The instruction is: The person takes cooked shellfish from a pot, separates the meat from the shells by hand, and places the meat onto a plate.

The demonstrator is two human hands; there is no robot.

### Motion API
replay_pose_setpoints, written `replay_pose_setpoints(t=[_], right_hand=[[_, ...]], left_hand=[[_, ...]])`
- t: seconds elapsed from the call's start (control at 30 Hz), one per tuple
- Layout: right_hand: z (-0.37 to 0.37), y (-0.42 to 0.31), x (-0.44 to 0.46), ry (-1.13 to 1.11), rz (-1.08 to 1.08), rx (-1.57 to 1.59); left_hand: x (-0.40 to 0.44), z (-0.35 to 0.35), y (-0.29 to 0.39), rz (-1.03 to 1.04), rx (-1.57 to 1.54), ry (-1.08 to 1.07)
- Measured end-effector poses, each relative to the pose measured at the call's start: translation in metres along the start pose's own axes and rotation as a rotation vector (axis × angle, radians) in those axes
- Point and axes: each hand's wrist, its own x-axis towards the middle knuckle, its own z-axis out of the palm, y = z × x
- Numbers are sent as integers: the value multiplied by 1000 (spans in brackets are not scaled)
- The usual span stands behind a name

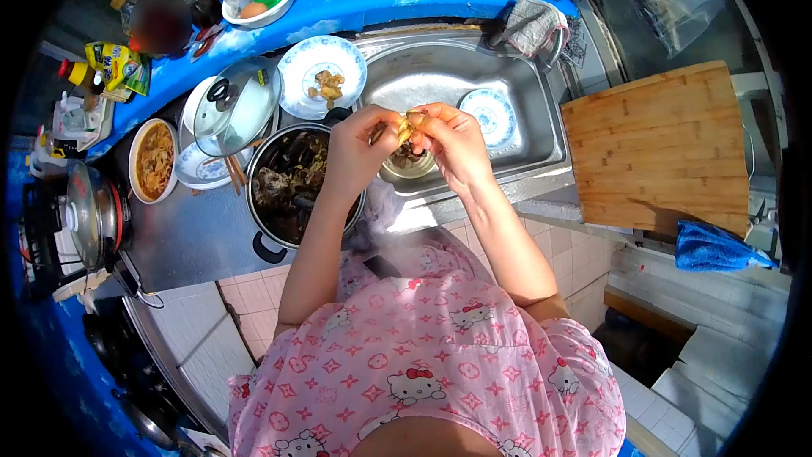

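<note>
My left hand (365, 145) and my right hand (457, 144) meet over the near left part of the sink (414, 76). Both pinch a small yellowish piece of mussel meat (405, 130) between the fingertips. Beneath them is a bowl (413, 172) with dark bits in it, partly hidden by my hands. To the left stands a black-handled pot (253, 190) of dark-shelled mussels (292, 173), partly covered by my left forearm. Behind the pot, a blue-patterned plate (296, 59) carries several yellowish pieces of meat (327, 88).
A glass lid (237, 110) leans over dishes beside the pot, near chopsticks (234, 171). A bowl of food (135, 161) is farther left. One small plate (491, 118) lies in the sink. On the right are a wooden cutting board (660, 144) and a blue cloth (719, 247).
</note>
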Motion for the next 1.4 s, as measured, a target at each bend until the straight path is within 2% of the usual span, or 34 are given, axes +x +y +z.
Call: replay_pose_setpoints(t=[0.07,0.23,0.37,0.47,0.67,0.73,0.97,1.07,1.23,1.3,1.33,1.4], right_hand=[[-1,-3,0,-3,11,30],[-2,-10,-1,-99,-113,-287],[-1,-15,-1,-66,-259,-771],[8,-23,-2,-44,-464,-1063],[9,-14,2,-51,-601,-1259],[9,-11,3,-42,-614,-1276],[3,-5,4,-91,-705,-1223],[1,-4,6,-85,-661,-1192],[-6,8,15,104,-667,-1151],[-21,11,27,244,-695,-1188],[-35,11,36,323,-669,-1134],[-58,5,44,334,-441,-948]], left_hand=[[-2,1,1,-14,-56,12],[-3,-2,-4,-117,-101,-18],[0,-8,5,-34,187,-117],[3,-6,19,32,408,-137],[6,4,8,131,512,-87],[5,5,2,159,530,-56],[3,0,-4,8,375,-76],[3,-2,-13,-8,310,-65],[4,-3,-18,-48,257,-107],[3,-7,-20,-73,289,-191],[3,-10,-22,-85,305,-236],[8,-20,-34,-118,354,-206]])
